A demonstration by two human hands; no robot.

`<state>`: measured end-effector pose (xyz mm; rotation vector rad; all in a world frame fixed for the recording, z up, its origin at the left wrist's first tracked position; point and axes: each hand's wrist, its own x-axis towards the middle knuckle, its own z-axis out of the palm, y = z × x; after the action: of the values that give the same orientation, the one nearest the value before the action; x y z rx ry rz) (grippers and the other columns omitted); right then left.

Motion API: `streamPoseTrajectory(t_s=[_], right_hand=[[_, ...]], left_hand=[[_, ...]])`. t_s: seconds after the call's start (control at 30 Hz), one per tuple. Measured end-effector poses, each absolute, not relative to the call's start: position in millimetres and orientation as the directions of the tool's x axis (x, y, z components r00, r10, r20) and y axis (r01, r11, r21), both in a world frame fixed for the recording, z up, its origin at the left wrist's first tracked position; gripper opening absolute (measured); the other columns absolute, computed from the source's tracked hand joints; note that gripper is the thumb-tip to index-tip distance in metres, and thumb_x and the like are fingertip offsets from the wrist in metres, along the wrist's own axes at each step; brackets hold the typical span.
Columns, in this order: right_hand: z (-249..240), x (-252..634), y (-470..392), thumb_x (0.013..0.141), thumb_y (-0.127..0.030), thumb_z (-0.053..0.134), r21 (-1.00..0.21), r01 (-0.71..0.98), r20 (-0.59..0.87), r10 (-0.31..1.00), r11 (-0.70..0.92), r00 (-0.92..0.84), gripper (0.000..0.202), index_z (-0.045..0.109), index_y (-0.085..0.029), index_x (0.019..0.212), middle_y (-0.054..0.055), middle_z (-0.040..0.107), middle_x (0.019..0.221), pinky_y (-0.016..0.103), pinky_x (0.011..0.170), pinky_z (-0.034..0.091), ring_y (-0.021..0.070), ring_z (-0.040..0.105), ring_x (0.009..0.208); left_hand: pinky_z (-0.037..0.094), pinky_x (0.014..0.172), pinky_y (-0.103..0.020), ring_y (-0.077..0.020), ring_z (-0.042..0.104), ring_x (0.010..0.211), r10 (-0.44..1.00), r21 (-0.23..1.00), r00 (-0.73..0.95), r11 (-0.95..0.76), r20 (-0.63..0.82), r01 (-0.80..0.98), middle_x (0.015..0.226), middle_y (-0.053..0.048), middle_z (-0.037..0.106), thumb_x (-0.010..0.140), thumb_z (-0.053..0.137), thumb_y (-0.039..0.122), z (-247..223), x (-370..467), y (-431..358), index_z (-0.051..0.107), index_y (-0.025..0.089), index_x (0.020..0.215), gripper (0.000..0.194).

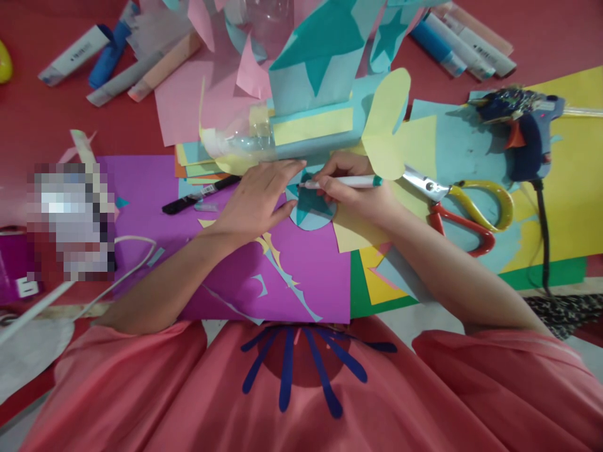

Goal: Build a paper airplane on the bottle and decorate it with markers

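A white marker with a green end [360,182] is gripped in my right hand [351,179], its tip on a light blue paper circle [316,224]. On that circle is a teal star [313,204], partly covered by my hands. My left hand [264,194] lies flat with fingers stretched out, fingertips at the circle's upper left edge. Beneath is a purple sheet [320,276]. A black marker [200,194] lies just left of my left hand. Beyond my hands, a clear plastic bottle [245,135] wrapped in blue and yellow paper rests on its side.
Scissors with yellow and red handles [464,216] lie right of my right forearm. Farther right is a blue glue gun [534,135] with its cord. Several markers [464,44] lie at the back on both sides. Paper scraps [287,276] are scattered on the purple sheet.
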<state>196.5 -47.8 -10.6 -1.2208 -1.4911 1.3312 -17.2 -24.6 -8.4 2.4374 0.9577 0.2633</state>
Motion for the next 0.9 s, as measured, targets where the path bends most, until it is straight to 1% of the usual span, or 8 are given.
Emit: streamPoseTrajectory(t_s=[0.1,0.2,0.33,0.47,0.6,0.7,0.8,0.9], right_hand=[[-8.8,196.5,-47.9,0.083,-0.025,0.065,-0.988,0.152,-0.063,0.966,-0.024,-0.252,0.015,0.061,-0.019,0.070,-0.002,0.060,0.065,0.026,0.056,0.039,0.0104,0.052,0.060],[-5.9,196.6,-48.4,0.082,-0.023,0.067,-0.989,0.141,-0.086,0.960,-0.050,-0.266,0.018,0.060,-0.018,0.067,-0.002,0.059,0.063,0.025,0.055,0.039,0.0100,0.051,0.059],[-4.3,197.6,-48.6,0.085,-0.027,0.067,-0.986,0.129,-0.133,0.956,-0.102,-0.262,0.022,0.058,-0.019,0.067,-0.002,0.056,0.060,0.026,0.056,0.039,0.0105,0.052,0.058],[-7.7,198.0,-47.8,0.088,-0.033,0.063,-0.985,0.152,-0.110,0.966,-0.075,-0.234,0.025,0.057,-0.020,0.067,-0.002,0.054,0.061,0.027,0.058,0.039,0.0111,0.052,0.059],[-10.7,196.8,-47.5,0.087,-0.029,0.063,-0.987,0.158,-0.074,0.967,-0.036,-0.246,0.021,0.059,-0.019,0.069,-0.002,0.055,0.061,0.026,0.056,0.037,0.0109,0.051,0.059],[-9.2,195.7,-48.3,0.084,-0.026,0.065,-0.990,0.132,-0.086,0.967,-0.055,-0.240,0.019,0.058,-0.019,0.067,-0.003,0.055,0.059,0.025,0.053,0.036,0.0098,0.049,0.056],[-7.0,195.4,-49.4,0.084,-0.028,0.065,-0.989,0.121,-0.116,0.964,-0.089,-0.240,0.022,0.056,-0.019,0.065,-0.003,0.055,0.059,0.025,0.054,0.038,0.0097,0.049,0.056],[-7.5,196.0,-49.6,0.087,-0.032,0.061,-0.989,0.126,-0.098,0.973,-0.073,-0.210,0.025,0.055,-0.020,0.066,-0.003,0.054,0.058,0.026,0.056,0.039,0.0104,0.051,0.056]], left_hand=[[0.042,0.110,-0.046,-0.0282,0.051,0.131,0.681,0.518,0.732,-0.624,-0.006,0.584,0.141,-0.012,0.055,0.094,0.049,0.025,-8.0,-17.3,-24.8,0.041,0.017,0.144,0.051],[0.042,0.109,-0.046,-0.0282,0.052,0.130,0.684,0.506,0.729,-0.624,-0.015,0.596,0.141,-0.012,0.055,0.094,0.048,0.026,-7.4,-17.4,-24.8,0.041,0.018,0.144,0.051],[0.042,0.110,-0.046,-0.0281,0.051,0.130,0.687,0.506,0.727,-0.618,-0.025,0.602,0.142,-0.012,0.054,0.094,0.048,0.025,-5.7,-16.9,-24.7,0.040,0.019,0.145,0.051],[0.041,0.111,-0.048,-0.0291,0.050,0.132,0.682,0.508,0.730,-0.619,-0.031,0.599,0.142,-0.012,0.054,0.095,0.049,0.025,-5.5,-16.8,-24.6,0.040,0.019,0.145,0.052],[0.041,0.111,-0.047,-0.0285,0.050,0.132,0.680,0.509,0.733,-0.625,-0.019,0.592,0.142,-0.013,0.054,0.095,0.049,0.025,-6.9,-17.1,-24.5,0.039,0.017,0.145,0.052],[0.041,0.110,-0.045,-0.0280,0.051,0.131,0.680,0.495,0.733,-0.634,-0.011,0.594,0.141,-0.013,0.055,0.094,0.049,0.025,-7.1,-17.0,-24.4,0.040,0.016,0.145,0.052],[0.042,0.110,-0.045,-0.0276,0.052,0.130,0.681,0.491,0.732,-0.634,-0.013,0.598,0.141,-0.013,0.055,0.094,0.049,0.026,-6.9,-16.7,-24.3,0.041,0.017,0.144,0.051],[0.042,0.110,-0.045,-0.0280,0.051,0.131,0.676,0.494,0.737,-0.635,-0.015,0.593,0.141,-0.013,0.055,0.095,0.048,0.026,-6.9,-16.8,-24.3,0.041,0.017,0.144,0.051]])
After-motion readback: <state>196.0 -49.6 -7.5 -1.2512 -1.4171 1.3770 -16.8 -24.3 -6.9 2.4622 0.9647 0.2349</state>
